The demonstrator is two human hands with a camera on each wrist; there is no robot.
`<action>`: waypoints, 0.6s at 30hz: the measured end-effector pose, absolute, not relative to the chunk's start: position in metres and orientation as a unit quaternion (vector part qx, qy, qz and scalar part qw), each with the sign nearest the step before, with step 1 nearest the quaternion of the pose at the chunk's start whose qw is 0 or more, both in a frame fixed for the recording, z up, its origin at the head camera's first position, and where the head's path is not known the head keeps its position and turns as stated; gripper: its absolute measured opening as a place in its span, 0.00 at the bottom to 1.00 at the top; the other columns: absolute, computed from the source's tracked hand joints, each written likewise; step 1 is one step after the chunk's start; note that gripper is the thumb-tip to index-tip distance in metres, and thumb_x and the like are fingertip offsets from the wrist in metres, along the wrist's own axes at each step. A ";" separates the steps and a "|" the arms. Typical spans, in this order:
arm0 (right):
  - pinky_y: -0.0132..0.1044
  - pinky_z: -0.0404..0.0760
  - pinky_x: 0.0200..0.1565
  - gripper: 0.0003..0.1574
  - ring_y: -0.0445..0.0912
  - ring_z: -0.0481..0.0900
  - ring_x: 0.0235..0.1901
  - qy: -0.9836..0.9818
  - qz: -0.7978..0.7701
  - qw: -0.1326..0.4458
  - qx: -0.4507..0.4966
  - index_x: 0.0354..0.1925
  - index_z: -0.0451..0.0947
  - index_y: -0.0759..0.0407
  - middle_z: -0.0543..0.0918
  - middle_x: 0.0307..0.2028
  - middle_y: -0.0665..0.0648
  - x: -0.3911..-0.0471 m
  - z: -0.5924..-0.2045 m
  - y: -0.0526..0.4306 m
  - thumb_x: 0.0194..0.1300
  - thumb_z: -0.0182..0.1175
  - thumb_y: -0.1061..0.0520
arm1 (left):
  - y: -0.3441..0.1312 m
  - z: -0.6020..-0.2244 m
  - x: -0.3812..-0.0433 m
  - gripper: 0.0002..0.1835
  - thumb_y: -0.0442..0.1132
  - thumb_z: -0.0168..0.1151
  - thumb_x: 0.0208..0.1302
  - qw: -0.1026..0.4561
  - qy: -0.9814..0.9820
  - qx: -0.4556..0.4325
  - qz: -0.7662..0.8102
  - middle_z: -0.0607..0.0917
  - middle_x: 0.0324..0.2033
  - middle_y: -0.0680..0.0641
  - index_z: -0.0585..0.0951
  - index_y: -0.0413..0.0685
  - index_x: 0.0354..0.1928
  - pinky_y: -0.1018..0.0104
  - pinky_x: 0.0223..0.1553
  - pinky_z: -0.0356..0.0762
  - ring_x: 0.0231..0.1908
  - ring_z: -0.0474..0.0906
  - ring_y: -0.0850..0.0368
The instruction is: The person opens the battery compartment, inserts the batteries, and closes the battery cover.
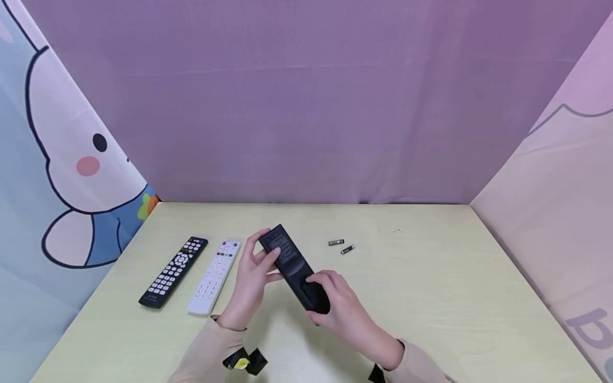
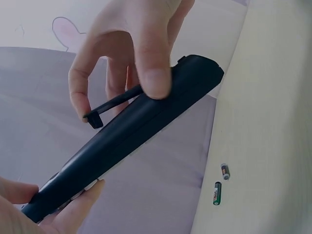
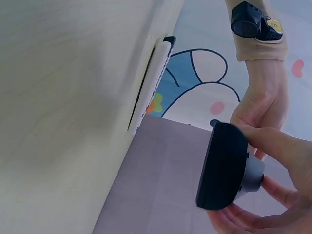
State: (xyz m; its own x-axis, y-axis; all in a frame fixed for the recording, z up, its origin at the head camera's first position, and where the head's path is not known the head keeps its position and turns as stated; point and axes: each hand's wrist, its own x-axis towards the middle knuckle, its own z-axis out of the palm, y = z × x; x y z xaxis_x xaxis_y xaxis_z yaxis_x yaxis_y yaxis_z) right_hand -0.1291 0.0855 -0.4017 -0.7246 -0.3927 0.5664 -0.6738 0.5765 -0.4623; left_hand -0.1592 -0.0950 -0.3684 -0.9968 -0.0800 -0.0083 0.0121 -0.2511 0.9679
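A black remote control is held back side up above the table, slanting down to the right. My left hand grips its far end, thumb on the back. At the near end my right hand holds the remote's battery cover, which stands tilted up from the back in the left wrist view. One fingertip touches the cover's raised end, while the thumb presses at the remote's side. The inside of the battery compartment is hidden. Two small batteries, a nearer one and a farther one, lie beyond my hands.
To the left, a black remote and a white remote lie buttons up on the pale table. A purple cloth hangs behind the table, with printed cloth at both sides.
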 end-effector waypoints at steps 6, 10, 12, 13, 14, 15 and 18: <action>0.39 0.78 0.40 0.32 0.47 0.72 0.45 -0.847 0.372 0.224 0.307 0.43 0.70 0.55 0.72 0.45 0.56 -0.129 -0.404 0.087 0.38 0.72 0.58 | -0.096 -0.369 -0.160 0.26 0.28 0.49 0.61 0.028 -0.604 0.029 -0.796 0.78 0.41 0.37 0.59 0.49 0.61 0.61 0.28 0.81 0.30 0.81 0.56; 0.38 0.78 0.40 0.28 0.46 0.72 0.43 -0.824 0.396 0.258 0.312 0.41 0.71 0.55 0.72 0.43 0.55 -0.130 -0.405 0.087 0.38 0.71 0.60 | -0.096 -0.370 -0.160 0.26 0.28 0.49 0.61 0.033 -0.597 0.035 -0.801 0.78 0.40 0.39 0.59 0.49 0.61 0.62 0.28 0.81 0.30 0.81 0.56; 0.36 0.78 0.38 0.27 0.46 0.73 0.40 -0.811 0.411 0.272 0.316 0.40 0.71 0.56 0.72 0.41 0.54 -0.130 -0.405 0.087 0.38 0.70 0.62 | -0.096 -0.370 -0.160 0.26 0.27 0.49 0.61 0.036 -0.593 0.039 -0.803 0.79 0.39 0.40 0.59 0.49 0.61 0.63 0.27 0.80 0.29 0.81 0.57; 0.35 0.78 0.37 0.27 0.45 0.73 0.38 -0.804 0.420 0.276 0.317 0.40 0.71 0.57 0.72 0.40 0.54 -0.130 -0.405 0.087 0.38 0.70 0.63 | -0.097 -0.371 -0.160 0.26 0.27 0.49 0.62 0.037 -0.591 0.042 -0.805 0.79 0.39 0.41 0.59 0.49 0.61 0.63 0.27 0.80 0.29 0.81 0.57; 0.34 0.78 0.35 0.26 0.45 0.73 0.37 -0.799 0.429 0.279 0.316 0.39 0.72 0.57 0.72 0.39 0.54 -0.130 -0.405 0.087 0.38 0.70 0.64 | -0.097 -0.371 -0.160 0.26 0.27 0.48 0.62 0.038 -0.588 0.045 -0.807 0.79 0.38 0.42 0.59 0.49 0.61 0.64 0.27 0.80 0.29 0.81 0.57; 0.33 0.78 0.34 0.26 0.45 0.73 0.35 -0.795 0.438 0.279 0.314 0.39 0.72 0.57 0.71 0.39 0.54 -0.129 -0.405 0.087 0.38 0.70 0.65 | -0.097 -0.371 -0.160 0.26 0.27 0.48 0.62 0.039 -0.586 0.048 -0.808 0.79 0.38 0.43 0.59 0.50 0.61 0.64 0.26 0.80 0.28 0.81 0.57; 0.33 0.78 0.31 0.26 0.44 0.73 0.31 -0.788 0.462 0.272 0.302 0.40 0.72 0.57 0.71 0.38 0.53 -0.127 -0.403 0.087 0.40 0.69 0.67 | -0.097 -0.371 -0.160 0.26 0.27 0.48 0.62 0.042 -0.578 0.056 -0.813 0.79 0.37 0.45 0.58 0.50 0.61 0.65 0.26 0.80 0.28 0.81 0.57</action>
State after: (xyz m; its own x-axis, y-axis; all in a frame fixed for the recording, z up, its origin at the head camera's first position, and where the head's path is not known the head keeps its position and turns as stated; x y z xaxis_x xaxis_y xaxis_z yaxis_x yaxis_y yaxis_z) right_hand -0.1273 0.0872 -0.4032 -0.6696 -0.2241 0.7081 -0.7272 0.3917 -0.5637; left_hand -0.1597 -0.0972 -0.3711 -0.9903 -0.1326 -0.0417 0.0041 -0.3277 0.9448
